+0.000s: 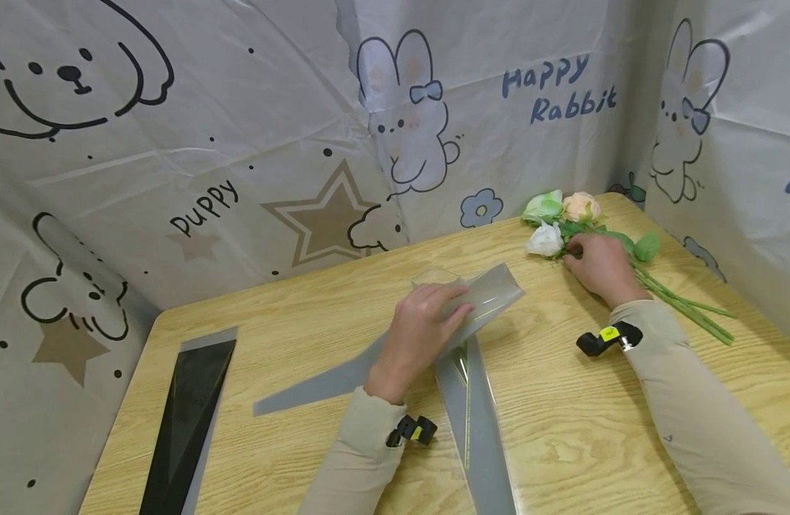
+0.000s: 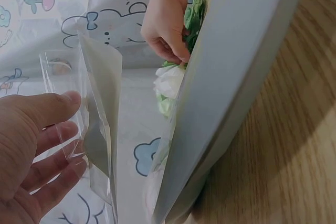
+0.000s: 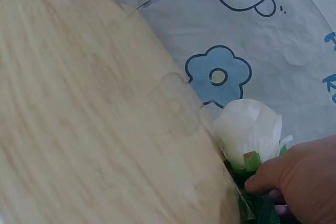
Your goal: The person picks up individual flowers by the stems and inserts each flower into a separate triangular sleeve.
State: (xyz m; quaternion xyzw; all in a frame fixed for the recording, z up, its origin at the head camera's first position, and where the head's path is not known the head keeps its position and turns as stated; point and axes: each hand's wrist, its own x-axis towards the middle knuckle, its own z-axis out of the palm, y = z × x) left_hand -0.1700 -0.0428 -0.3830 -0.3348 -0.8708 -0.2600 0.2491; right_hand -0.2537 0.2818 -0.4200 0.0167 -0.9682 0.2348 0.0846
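Head view, near to far. Bench (image 1: 562, 422): black tapered sleeve (image 1: 185, 415), left; lower grey sleeve (image 1: 485, 436), centre. Left hand (image 1: 417, 332): grip narrow, holding a raised grey sleeve (image 1: 498, 292) near its wide end; film probably light, slippery, easily creased, best taken by the edge. Right hand (image 1: 601, 268), far right: grip pinching white rose (image 1: 545, 239) just below its bloom; petals likely soft, stems (image 1: 688, 304) firmer. Beyond: green rose (image 1: 543, 206), peach rose (image 1: 582, 207).

A tapered grey-and-clear flower sleeve (image 1: 496, 288) slants across mid-frame, its wide end raised right of centre. At upper right, a white rose (image 1: 545, 239) lies sideways, bloom pointing left.
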